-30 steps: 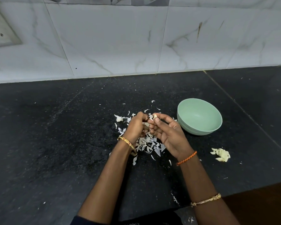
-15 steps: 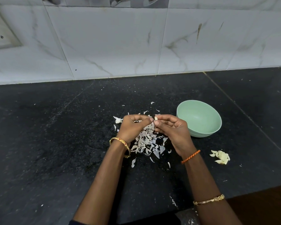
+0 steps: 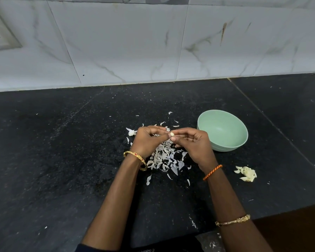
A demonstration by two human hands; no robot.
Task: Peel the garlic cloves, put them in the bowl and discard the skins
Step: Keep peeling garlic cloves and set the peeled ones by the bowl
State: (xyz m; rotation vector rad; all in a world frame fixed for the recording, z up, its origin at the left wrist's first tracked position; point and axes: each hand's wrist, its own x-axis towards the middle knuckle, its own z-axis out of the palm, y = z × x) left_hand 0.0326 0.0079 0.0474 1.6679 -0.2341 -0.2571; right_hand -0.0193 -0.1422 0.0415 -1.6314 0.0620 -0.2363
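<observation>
Garlic clove point(image 3: 172, 133) is being pinched between the fingertips of both my hands, left hand point(image 3: 149, 140) and right hand point(image 3: 193, 142), above the skin pile point(image 3: 164, 157) so peelings are dropping there, green bowl point(image 3: 224, 142) waiting beside.

Both hands point(image 3: 173, 142) have drawn closer around the garlic clove point(image 3: 172, 134).

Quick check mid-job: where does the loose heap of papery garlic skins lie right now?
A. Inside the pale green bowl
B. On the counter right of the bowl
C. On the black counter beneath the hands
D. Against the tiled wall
C: the heap of white papery garlic skins lies on the black stone counter, under the left hand and right hand, left of the pale green round bowl.
</observation>
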